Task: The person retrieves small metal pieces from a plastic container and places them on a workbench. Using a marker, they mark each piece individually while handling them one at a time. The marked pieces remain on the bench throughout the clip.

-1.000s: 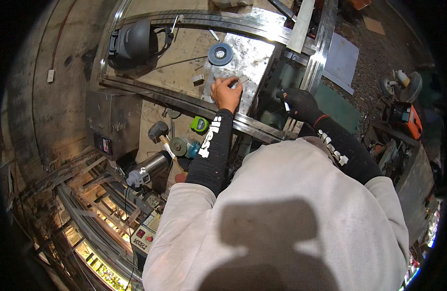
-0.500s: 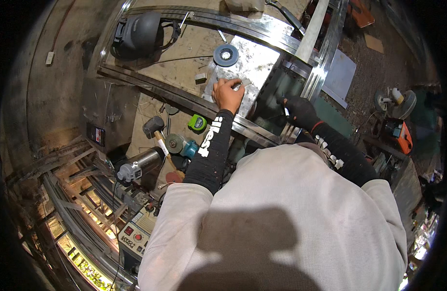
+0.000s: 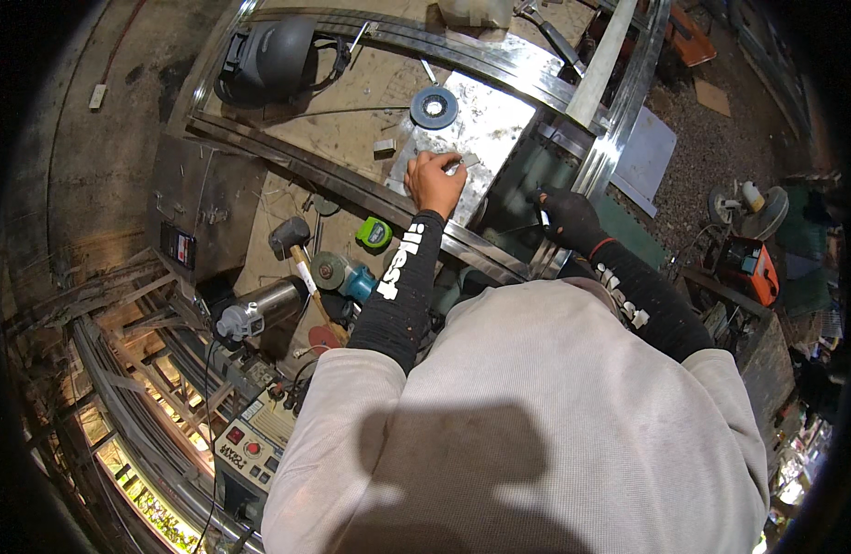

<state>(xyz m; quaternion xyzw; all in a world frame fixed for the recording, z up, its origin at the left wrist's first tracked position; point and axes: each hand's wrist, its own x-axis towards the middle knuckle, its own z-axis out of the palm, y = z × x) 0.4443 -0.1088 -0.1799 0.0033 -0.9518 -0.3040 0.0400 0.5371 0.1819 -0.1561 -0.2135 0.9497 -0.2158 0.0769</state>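
Note:
My left hand (image 3: pixel 434 183), bare with a black sleeve, is closed in a pinch on a small grey metal piece (image 3: pixel 469 162) above a shiny metal plate (image 3: pixel 499 109). My right hand (image 3: pixel 570 220), in a black glove, has its fingers curled at the right side of the metal frame. A small pale edge shows at those fingers, too little to name. Beyond my left hand a grey abrasive disc (image 3: pixel 434 108) lies on the plate. A short metal block (image 3: pixel 384 147) sits left of the plate. Steel tubes form the frame (image 3: pixel 342 188) around them.
A dark welding helmet (image 3: pixel 276 61) rests at the far left. Nearer are a green tape measure (image 3: pixel 374 233), a mallet (image 3: pixel 289 237), an angle grinder (image 3: pixel 342 274) and a control-panel machine (image 3: pixel 250 445). An orange machine (image 3: pixel 753 270) stands right. A pale bar (image 3: pixel 599 69) crosses the frame.
The view has shifted slightly. Both hands keep nearly the same place, the left still pinching the small metal piece.

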